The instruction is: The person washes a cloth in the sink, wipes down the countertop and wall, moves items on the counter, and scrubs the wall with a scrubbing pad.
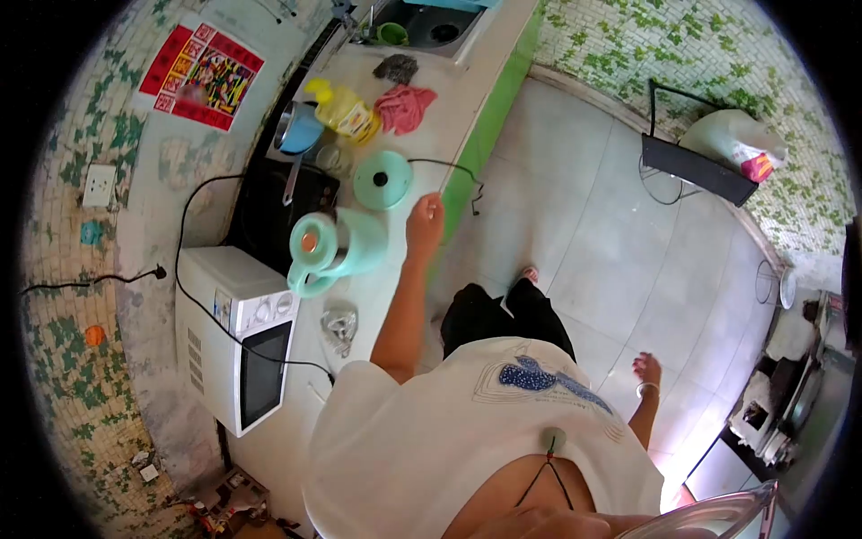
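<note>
My left hand (pixel 425 223) is at the counter's front edge, fingers curled into a loose fist with nothing visible in it. Just beyond it lies a round mint-green base (pixel 368 184) with a black centre and a cord hanging over the edge. A mint-green kettle (pixel 361 242) stands left of that hand, beside another mint-green lidded vessel (pixel 314 241). A clear plastic item (pixel 339 330) lies nearer me on the counter (pixel 366 304). Out to my right, my right hand (pixel 646 366) hangs over the floor, its fingers slightly apart and holding nothing visible.
A white microwave (pixel 235 332) sits at the left. Farther along are a blue pot (pixel 301 130), a yellow bottle (pixel 346 112), a pink cloth (pixel 404 109) and a sink (pixel 426 31). A black rack (pixel 696 169) stands by the far wall; a stove area is at right.
</note>
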{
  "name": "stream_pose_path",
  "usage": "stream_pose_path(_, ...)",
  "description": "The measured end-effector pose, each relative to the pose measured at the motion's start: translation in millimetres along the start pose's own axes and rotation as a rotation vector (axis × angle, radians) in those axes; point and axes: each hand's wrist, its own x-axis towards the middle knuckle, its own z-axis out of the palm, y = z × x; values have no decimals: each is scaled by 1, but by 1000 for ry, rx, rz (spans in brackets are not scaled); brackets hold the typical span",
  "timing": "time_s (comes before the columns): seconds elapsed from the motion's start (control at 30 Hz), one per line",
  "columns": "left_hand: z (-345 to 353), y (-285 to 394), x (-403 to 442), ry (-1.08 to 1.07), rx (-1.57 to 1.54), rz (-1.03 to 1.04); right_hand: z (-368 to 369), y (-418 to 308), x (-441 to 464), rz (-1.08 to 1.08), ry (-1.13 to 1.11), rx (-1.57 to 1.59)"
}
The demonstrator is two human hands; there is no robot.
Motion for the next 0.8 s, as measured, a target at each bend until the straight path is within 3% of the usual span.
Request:
stream_pose_path(0.07, 9, 8, 41, 45, 41, 79, 1, -78, 14, -281, 96, -212)
stream_pose_path(0.27, 25, -15, 138, 214, 108, -31, 143, -288, 49, -483, -88, -194)
stream_pose_path(0.33, 33, -23, 160, 177, 59, -86, 202, -332, 60, -500, -254, -258)
stream_pose_path(0.4, 36, -15, 182, 159, 284, -195, 266, -375, 53, -522, -452, -353)
stream_pose_path(0.47, 45, -33, 213, 200, 320, -120, 321, -413, 56, -553, -613, -469)
stream_pose_path(0.53, 58, -34, 228, 399, 573, -138, 361, -446, 57, -567, -743, -520)
stream_pose_path(0.57, 61, -28, 238, 407, 555, -146, 378, -463, 60, -550, -767, -529)
stream_pose_path(0.63, 65, -13, 252, 482, 757, -428, 411, -498, 69, -533, -740, -607)
stream_pose_path(0.8, 37, -26, 287, 280, 582, -527, 502, -562, 80, -577, -815, -650)
